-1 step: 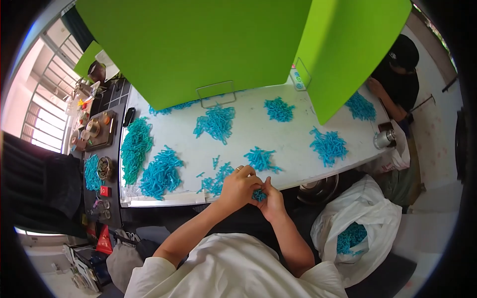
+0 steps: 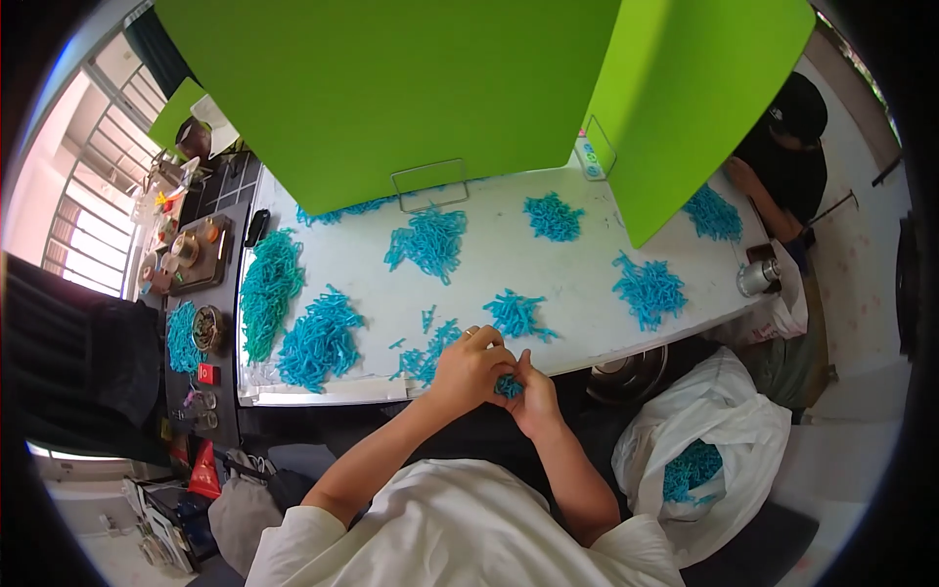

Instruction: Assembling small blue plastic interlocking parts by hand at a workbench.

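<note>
My two hands meet over the table's near edge. Small blue tube-like plastic pieces [image 2: 508,385] show as a clump between them. Cupped round this clump is my right hand [image 2: 536,399], its thumb pointing up. My left hand [image 2: 469,370], wearing a ring, bends over from the left with its fingers closed at the same pieces; its fingertips are partly hidden. Just beyond the hands lies a small blue pile [image 2: 516,313] on the white table [image 2: 479,264]. A looser scatter of blue pieces [image 2: 421,362] sits beside my left hand.
More blue heaps [image 2: 323,338] and a greener heap [image 2: 269,293] spread across the table. Green divider panels [image 2: 391,98] stand at the back. A white bag [image 2: 743,430] holding blue pieces is at my right. Another person [image 2: 792,147] sits beyond the right panel. A metal canister [image 2: 757,278] stands at the right edge.
The view has shifted very slightly. My hands stay together at the same spot, on the same clump.
</note>
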{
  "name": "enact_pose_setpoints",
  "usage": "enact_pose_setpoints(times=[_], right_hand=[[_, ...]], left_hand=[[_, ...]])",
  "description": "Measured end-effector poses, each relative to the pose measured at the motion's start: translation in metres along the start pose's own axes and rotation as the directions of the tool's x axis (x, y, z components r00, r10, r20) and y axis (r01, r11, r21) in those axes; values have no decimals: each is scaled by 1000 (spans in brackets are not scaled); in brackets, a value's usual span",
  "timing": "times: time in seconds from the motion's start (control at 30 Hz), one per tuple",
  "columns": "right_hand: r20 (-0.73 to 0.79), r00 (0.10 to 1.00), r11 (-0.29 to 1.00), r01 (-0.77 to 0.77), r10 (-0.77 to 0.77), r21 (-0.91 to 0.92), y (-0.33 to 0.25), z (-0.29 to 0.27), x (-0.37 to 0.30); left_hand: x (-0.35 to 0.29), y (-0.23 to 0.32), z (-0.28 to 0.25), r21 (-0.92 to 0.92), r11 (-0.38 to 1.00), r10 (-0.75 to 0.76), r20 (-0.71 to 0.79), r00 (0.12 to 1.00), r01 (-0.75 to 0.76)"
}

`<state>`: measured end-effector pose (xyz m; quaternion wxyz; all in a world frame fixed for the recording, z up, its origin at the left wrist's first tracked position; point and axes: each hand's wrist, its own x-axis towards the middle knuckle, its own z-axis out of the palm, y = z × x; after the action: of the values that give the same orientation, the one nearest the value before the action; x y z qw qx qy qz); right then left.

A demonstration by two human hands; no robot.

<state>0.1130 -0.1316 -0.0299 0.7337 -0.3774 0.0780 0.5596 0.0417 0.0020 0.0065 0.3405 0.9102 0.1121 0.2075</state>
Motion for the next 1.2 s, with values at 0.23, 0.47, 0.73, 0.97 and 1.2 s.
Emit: enact_pose_setpoints(times=[0.23,0.47,0.73,0.97,1.2], right_hand=[[50,993,993,-105,108,-61,21,17,8],[67,978,980,-197,199,-43,28,28,8],[122,961,967,-239,249,-87,41,28,8],[136,968,962,-182,213,-205,49,41,6],[-21,993,961,-117,115,-250,72,32,14]], left_hand=[[-26,-21,-19,-42,994,-96,29,995,97],[-42,-33,-40,-126,986,-99,106,989,112],[-55,-43,-51,-149,976,-138,154,978,161],[-77,-57,-55,-232,935,-250,108,962,269],[-96,-51,-82,-239,852,-474,26,880,466]])
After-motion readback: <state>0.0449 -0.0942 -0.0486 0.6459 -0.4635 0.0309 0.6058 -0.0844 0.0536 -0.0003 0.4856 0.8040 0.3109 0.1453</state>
